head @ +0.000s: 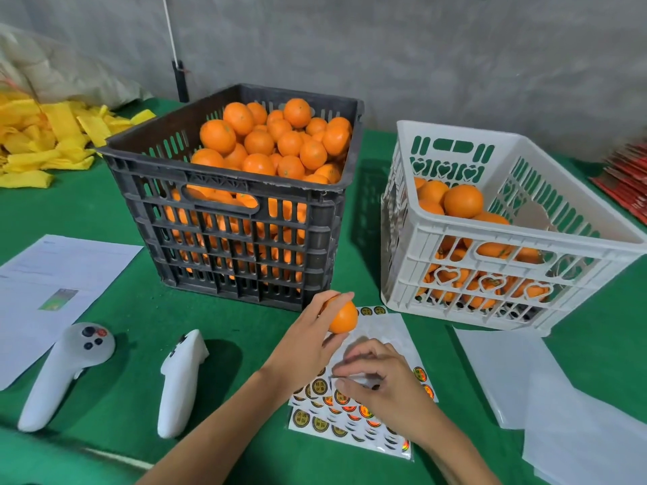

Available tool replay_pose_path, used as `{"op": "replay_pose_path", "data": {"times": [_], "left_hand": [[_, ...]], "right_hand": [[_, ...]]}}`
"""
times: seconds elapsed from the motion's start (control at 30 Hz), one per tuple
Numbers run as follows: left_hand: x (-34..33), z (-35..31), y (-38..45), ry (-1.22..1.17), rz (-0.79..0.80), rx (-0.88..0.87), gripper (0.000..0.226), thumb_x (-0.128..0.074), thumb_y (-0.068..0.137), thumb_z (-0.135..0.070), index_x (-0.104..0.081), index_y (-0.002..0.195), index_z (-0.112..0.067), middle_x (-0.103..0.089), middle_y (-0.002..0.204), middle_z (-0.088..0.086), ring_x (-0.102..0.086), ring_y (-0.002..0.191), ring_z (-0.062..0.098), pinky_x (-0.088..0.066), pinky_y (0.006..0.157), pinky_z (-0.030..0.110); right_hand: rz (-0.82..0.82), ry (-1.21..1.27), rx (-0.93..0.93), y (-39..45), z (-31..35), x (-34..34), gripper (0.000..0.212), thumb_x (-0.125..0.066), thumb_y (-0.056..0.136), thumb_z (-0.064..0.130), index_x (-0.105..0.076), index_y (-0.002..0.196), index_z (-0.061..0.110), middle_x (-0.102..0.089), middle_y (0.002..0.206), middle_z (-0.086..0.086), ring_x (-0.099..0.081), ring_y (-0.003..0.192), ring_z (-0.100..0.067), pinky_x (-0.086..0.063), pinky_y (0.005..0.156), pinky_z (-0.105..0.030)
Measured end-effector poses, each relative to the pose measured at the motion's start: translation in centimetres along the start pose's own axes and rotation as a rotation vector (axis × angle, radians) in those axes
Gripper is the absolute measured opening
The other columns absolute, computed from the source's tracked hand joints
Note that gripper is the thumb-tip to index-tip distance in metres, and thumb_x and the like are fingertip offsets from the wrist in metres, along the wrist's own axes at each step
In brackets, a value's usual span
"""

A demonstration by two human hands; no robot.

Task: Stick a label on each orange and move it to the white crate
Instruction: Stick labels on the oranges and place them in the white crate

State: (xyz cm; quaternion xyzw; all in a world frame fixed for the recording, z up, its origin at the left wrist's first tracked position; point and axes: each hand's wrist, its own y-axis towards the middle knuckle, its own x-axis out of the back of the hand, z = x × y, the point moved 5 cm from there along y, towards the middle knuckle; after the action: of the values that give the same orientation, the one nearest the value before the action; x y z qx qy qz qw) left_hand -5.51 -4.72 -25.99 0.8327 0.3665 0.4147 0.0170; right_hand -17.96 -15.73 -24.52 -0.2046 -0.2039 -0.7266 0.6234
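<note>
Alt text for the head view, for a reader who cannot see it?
The left hand holds an orange over a sticker sheet while the right hand picks at it; behind stand a full black crate and a white crate.

Head-worn view, facing forward and down, close

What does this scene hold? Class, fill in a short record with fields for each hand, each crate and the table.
left hand: holds an orange above the label sheet
right hand: fingers pinched at the sheet
black crate: piled with oranges
white crate: partly filled with oranges
table: green cloth, two controllers, papers
</note>
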Motion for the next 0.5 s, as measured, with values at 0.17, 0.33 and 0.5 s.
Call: {"op": "replay_pose_path", "data": {"times": [0.17,0.33,0.5], "left_hand": [[0.0,-0.2,-0.1,0.006,0.009,-0.004,0.063,-0.064,0.103,-0.025,-0.032,0.156,-0.040,-0.026,0.158,-0.017,-0.050,0.131,0.013,-0.047,0.107,0.035],[0.2,-0.3,-0.2,0.010,0.023,0.002,0.062,-0.063,0.104,-0.024,-0.033,0.155,-0.041,-0.024,0.157,-0.022,-0.049,0.131,0.012,-0.045,0.107,0.032],[0.3,-0.6,-0.1,0.010,0.036,0.016,0.060,-0.062,0.104,-0.024,-0.034,0.155,-0.040,-0.024,0.158,-0.022,-0.048,0.132,0.010,-0.044,0.109,0.031]], "right_hand": [[0.066,0.092,-0.133,0.6,0.4,0.0,0.009,-0.085,0.082,0.031,-0.081,0.089,0.037,-0.063,0.106,0.011,-0.056,0.114,-0.010,-0.046,0.103,-0.040],[0.086,0.058,-0.247,1.0,1.1,0.1,0.009,-0.078,0.083,0.029,-0.081,0.083,0.038,-0.065,0.105,0.013,-0.061,0.104,-0.003,-0.048,0.101,-0.035],[0.040,0.124,-0.328,1.1,1.7,0.2,0.012,-0.076,0.083,0.023,-0.082,0.080,0.033,-0.069,0.100,0.012,-0.064,0.091,-0.002,-0.050,0.089,-0.024]]}}
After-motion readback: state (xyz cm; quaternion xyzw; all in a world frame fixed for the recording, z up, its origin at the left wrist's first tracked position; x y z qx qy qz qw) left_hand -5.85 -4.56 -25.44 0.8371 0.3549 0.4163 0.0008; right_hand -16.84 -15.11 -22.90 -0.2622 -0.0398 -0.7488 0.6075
